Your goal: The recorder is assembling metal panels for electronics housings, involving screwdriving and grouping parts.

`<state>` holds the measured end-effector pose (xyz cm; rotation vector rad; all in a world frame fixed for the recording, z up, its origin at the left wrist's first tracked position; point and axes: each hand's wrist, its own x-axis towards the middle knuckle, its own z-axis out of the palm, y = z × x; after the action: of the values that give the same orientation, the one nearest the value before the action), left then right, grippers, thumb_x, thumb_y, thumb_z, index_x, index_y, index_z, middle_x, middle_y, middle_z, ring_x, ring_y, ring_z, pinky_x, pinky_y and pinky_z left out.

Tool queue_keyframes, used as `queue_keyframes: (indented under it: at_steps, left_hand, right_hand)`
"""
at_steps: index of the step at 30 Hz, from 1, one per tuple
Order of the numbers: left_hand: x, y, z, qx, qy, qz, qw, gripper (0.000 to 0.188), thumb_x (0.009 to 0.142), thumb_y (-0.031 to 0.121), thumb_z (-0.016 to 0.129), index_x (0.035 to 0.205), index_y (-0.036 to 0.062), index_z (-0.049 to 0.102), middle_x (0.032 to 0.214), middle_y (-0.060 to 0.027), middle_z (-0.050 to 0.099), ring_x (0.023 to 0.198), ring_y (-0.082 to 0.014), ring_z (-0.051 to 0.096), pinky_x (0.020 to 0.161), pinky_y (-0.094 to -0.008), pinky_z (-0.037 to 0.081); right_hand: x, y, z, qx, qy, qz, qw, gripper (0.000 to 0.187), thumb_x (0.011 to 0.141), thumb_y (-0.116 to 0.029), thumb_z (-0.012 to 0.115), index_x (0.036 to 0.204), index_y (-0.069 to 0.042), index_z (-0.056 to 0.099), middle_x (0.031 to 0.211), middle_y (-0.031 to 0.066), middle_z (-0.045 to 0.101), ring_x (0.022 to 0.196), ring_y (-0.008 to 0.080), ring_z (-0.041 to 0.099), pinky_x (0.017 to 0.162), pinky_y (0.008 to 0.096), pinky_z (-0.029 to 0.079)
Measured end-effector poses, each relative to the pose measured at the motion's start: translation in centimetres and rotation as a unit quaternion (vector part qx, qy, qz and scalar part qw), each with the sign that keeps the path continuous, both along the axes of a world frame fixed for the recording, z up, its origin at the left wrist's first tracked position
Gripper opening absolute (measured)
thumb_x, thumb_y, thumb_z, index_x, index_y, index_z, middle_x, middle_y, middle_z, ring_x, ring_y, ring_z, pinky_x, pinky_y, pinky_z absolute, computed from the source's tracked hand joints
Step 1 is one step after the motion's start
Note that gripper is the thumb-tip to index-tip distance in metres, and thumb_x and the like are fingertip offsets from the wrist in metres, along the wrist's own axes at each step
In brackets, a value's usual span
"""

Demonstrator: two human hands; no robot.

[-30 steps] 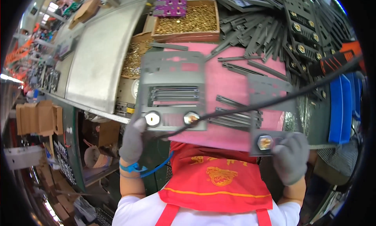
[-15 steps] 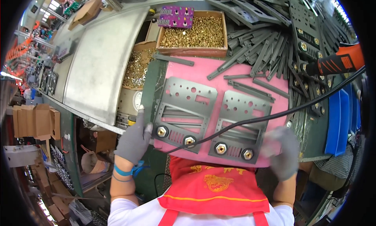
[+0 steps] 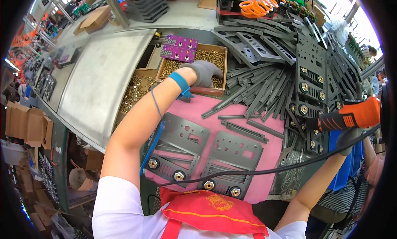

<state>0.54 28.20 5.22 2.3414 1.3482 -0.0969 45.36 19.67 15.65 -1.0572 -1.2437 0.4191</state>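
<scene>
My left hand [image 3: 203,73], in a grey glove, reaches into the cardboard box of small brass fasteners [image 3: 211,57]. Its fingers curl down among the pieces, and whatever they grasp is hidden. At the right, my gloved right hand [image 3: 350,140] wraps around an orange and black power screwdriver [image 3: 347,115], whose nose points left. Two grey perforated metal plates, the left plate [image 3: 182,131] and the right plate [image 3: 235,146], lie side by side on a pink mat [image 3: 269,156]. Each has two hex-nut brass fittings along its near edge.
Loose grey metal strips [image 3: 256,88] are heaped beyond the mat. Stacked plates with fittings [image 3: 310,73] stand at right, near a blue bin [image 3: 341,172]. Purple circuit boards [image 3: 178,48] rest on the fastener box. A black cable [image 3: 264,171] crosses the near plates.
My left hand has moved from the mat's left edge up into the fastener box. My right hand has gone from the mat's right edge to the power screwdriver and gripped it. The view has shifted.
</scene>
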Motion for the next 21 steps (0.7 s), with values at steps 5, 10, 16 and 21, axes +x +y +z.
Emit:
queue_keyframes:
  at_steps: [5,10,16,21]
  left_hand:
    - [0.6,-0.3,1.5,-0.007,0.048,0.037,0.998,0.039,0.075,0.020,0.065,0.112,0.0099,0.060,0.110,-0.0135,0.061,0.106,-0.0310,0.058,0.090,-0.0382,0.046]
    - [1.4,0.0,0.4,0.021,0.046,0.071,0.996,0.037,0.077,0.025,0.064,0.107,0.0059,0.058,0.106,-0.0161,0.062,0.103,-0.0339,0.058,0.087,-0.0413,0.047]
    - [1.4,0.6,-1.5,0.010,0.029,0.134,0.991,0.027,0.087,0.021,0.055,0.109,0.0065,0.060,0.104,-0.0179,0.064,0.101,-0.0358,0.059,0.086,-0.0421,0.047]
    - [-0.5,2.3,-2.3,-0.011,-0.150,0.199,0.968,0.027,0.092,0.018,0.046,0.107,0.0020,0.062,0.095,-0.0127,0.066,0.084,-0.0250,0.062,0.076,-0.0340,0.049]
  right_hand:
    - [-4.8,-1.6,2.9,0.017,0.141,0.440,0.886,0.050,0.098,-0.033,0.043,0.134,0.002,0.038,0.127,0.0197,0.052,0.104,0.0269,0.059,0.094,0.0397,0.047]
    - [-4.6,-3.2,1.7,0.087,0.148,0.132,0.976,0.088,0.084,-0.063,0.050,0.147,-0.008,0.021,0.139,0.0297,0.037,0.102,0.0349,0.058,0.084,0.0454,0.051]
    - [-6.2,-3.7,-2.0,-0.040,0.006,0.332,0.942,0.086,0.082,-0.041,0.067,0.146,-0.009,0.019,0.131,0.0300,0.046,0.081,0.0237,0.062,0.070,0.0341,0.051]
    - [-11.0,-5.8,-1.5,0.037,0.005,0.304,0.952,0.067,0.079,-0.026,0.069,0.133,0.001,0.039,0.098,0.0174,0.058,0.067,0.0166,0.055,0.062,0.0297,0.046]
